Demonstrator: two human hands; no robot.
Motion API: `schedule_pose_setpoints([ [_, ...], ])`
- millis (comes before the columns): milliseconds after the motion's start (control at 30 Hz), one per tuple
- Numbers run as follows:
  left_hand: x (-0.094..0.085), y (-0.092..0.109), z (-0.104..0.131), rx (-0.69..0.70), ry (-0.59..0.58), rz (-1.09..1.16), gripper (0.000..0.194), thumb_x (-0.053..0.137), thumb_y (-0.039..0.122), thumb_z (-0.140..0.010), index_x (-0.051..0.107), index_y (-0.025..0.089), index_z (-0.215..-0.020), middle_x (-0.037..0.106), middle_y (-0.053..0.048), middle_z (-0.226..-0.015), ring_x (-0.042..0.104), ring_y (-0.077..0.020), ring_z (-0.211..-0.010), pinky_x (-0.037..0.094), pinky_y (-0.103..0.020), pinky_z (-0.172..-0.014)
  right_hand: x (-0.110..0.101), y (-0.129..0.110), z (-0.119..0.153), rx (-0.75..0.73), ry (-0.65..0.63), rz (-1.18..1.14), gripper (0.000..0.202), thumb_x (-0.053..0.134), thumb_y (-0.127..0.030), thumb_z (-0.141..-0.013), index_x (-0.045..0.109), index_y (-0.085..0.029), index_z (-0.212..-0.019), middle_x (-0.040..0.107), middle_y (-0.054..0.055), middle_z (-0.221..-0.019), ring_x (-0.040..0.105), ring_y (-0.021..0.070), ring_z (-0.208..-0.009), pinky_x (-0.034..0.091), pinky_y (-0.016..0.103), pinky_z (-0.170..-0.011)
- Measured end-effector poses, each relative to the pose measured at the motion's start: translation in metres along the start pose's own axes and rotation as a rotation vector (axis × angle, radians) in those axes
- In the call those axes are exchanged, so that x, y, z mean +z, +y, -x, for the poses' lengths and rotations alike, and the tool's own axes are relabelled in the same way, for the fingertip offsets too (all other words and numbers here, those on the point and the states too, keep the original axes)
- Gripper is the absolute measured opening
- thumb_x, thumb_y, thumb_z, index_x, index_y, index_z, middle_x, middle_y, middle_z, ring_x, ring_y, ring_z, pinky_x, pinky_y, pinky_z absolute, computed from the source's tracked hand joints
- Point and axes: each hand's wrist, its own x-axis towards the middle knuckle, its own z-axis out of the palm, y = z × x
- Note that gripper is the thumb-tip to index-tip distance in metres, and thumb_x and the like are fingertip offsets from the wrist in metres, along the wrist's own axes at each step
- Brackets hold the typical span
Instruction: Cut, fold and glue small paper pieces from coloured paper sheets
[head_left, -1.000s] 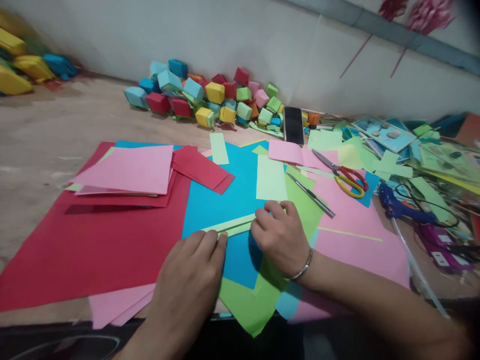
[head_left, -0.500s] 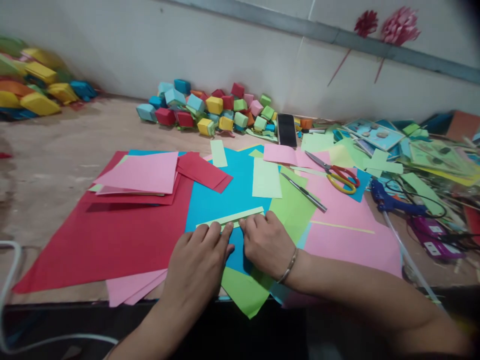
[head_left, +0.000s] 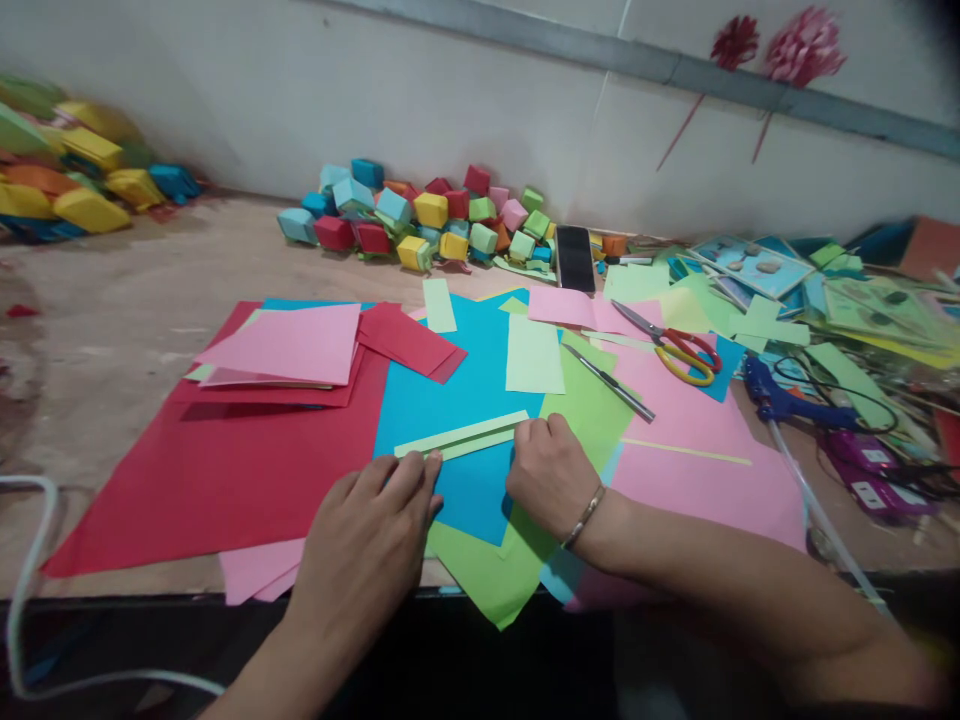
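A narrow, pale green folded paper strip (head_left: 469,436) lies slantwise over a blue paper sheet (head_left: 465,505). My left hand (head_left: 382,510) presses the strip's left end, fingers curled and thumb against its edge. At the other end, my right hand (head_left: 553,470) has its fingers closed on the strip's tip; the fingertips are partly hidden. Beyond the strip lie a pale green paper rectangle (head_left: 534,355) and a craft knife (head_left: 611,384). Scissors (head_left: 675,345) with red and yellow handles rest on pink paper to the right.
Left of the blue sheet is red paper (head_left: 225,490) with a stack of pink sheets (head_left: 289,345) on it. Small paper boxes (head_left: 431,210) are heaped by the wall, near a phone (head_left: 574,260). A blue glue gun (head_left: 787,398) and paper scraps lie at right.
My hands have moved apart along the strip, the left toward its left end and the right toward its right end. More of the strip's middle shows now.
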Motion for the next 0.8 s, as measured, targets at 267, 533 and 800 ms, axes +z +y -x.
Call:
schedule_pose_setpoints([
  [267, -0.005, -0.011, 0.016, -0.048, -0.026, -0.041, 0.039, 0.037, 0.022, -0.1, 0.066, 0.006, -0.119, 0.068, -0.014, -0.094, 0.058, -0.0277, -0.083, 0.041, -0.038, -0.064, -0.004, 0.0, 0.0, -0.02, -0.034, -0.008, 0.026, 0.046, 0.003, -0.081, 0.067, -0.008, -0.07, 0.06, 0.014, -0.073, 0.049, 0.02, -0.066, 0.022, 0.033, -0.059],
  [533, -0.014, -0.013, -0.019, -0.172, 0.049, 0.102, 0.035, 0.046, 0.027, -0.095, 0.069, 0.016, -0.071, 0.062, -0.012, -0.082, 0.055, -0.0269, -0.075, 0.041, -0.037, -0.065, -0.005, 0.013, -0.006, -0.121, -0.03, -0.078, 0.028, 0.044, 0.002, -0.083, 0.067, -0.008, -0.071, 0.063, 0.016, -0.077, 0.05, 0.0182, -0.068, 0.021, 0.031, -0.06],
  [800, -0.009, -0.012, -0.044, -0.108, -0.053, 0.22, 0.025, 0.049, 0.021, -0.094, 0.074, 0.019, -0.097, 0.067, -0.01, -0.093, 0.059, -0.0238, -0.084, 0.043, -0.033, -0.068, -0.013, 0.023, -0.009, -0.172, 0.01, -0.088, 0.036, 0.036, -0.003, -0.093, 0.07, -0.009, -0.08, 0.068, 0.015, -0.084, 0.055, 0.0187, -0.071, 0.024, 0.032, -0.062],
])
